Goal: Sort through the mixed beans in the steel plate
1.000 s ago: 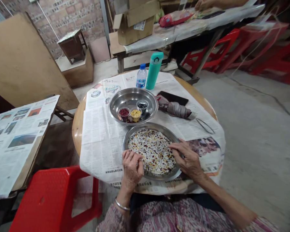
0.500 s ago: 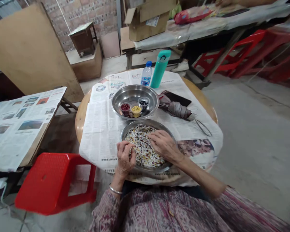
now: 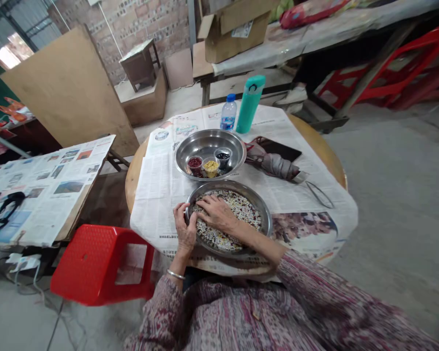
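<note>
The mixed grains lie spread in the near steel pan, at the near edge of the round table. The right hand has swept from the pan's right side to its far left, so I'd judge the left part is getting attention now. Its fingers lie loosely spread; whether they pinch anything (they hide their own tips) I can't tell. The left hand curls around the left rim. Beyond, dark bits around the cups in the far basin are hard to make out.
</note>
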{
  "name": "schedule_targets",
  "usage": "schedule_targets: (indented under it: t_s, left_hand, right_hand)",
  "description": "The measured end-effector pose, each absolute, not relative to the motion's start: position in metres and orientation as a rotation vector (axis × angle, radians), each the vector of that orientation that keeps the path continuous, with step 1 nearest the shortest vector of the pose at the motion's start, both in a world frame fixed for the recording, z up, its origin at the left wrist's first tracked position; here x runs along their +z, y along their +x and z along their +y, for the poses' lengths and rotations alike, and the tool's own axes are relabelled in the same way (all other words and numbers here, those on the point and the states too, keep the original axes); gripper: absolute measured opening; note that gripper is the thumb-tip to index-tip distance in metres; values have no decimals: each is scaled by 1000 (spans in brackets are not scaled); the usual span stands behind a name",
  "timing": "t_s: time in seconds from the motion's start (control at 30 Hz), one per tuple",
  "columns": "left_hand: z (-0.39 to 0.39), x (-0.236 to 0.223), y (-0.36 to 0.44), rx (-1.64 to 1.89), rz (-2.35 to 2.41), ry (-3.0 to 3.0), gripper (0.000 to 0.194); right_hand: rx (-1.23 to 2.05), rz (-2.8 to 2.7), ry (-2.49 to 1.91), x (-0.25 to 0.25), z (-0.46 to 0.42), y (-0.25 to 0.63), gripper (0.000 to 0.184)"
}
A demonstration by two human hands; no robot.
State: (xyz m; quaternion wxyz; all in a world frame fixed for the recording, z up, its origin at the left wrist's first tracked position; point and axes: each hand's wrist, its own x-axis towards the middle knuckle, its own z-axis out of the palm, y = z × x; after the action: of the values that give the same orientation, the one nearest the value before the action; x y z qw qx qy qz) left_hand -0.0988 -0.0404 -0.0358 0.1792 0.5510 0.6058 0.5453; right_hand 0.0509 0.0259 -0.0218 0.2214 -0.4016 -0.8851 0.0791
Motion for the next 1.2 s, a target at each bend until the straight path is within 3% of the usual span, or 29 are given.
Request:
schedule_targets:
  t_s: [0.2, 0.4, 0.7, 0.93, 1.1, 1.2]
  left_hand:
    - [-39, -37, -97, 1522, 1703, 1550, 26]
    - [-40, -37, -96, 1499, 1688, 1550, 27]
    - [-39, -40, -96, 1485, 1669, 1573, 29]
    - [-40, -39, -94, 1468, 1699, 1569, 31]
    - [-40, -38, -94, 1491, 1668, 1567, 31]
    - [-40, -37, -93, 1468, 1686, 1586, 31]
  right_hand:
    - [348, -2591, -681, -15, -12, 91, 10]
    - [311, -2719, -469, -15, -14, 88, 21]
    - [60, -2782, -702, -15, 40, 55, 22]
    - [271, -2670, -1032, -26, 39, 118, 18]
    - [508, -2592, -782, -16, -5, 133, 20]
    - [438, -2707, -568, -8, -22, 116, 21]
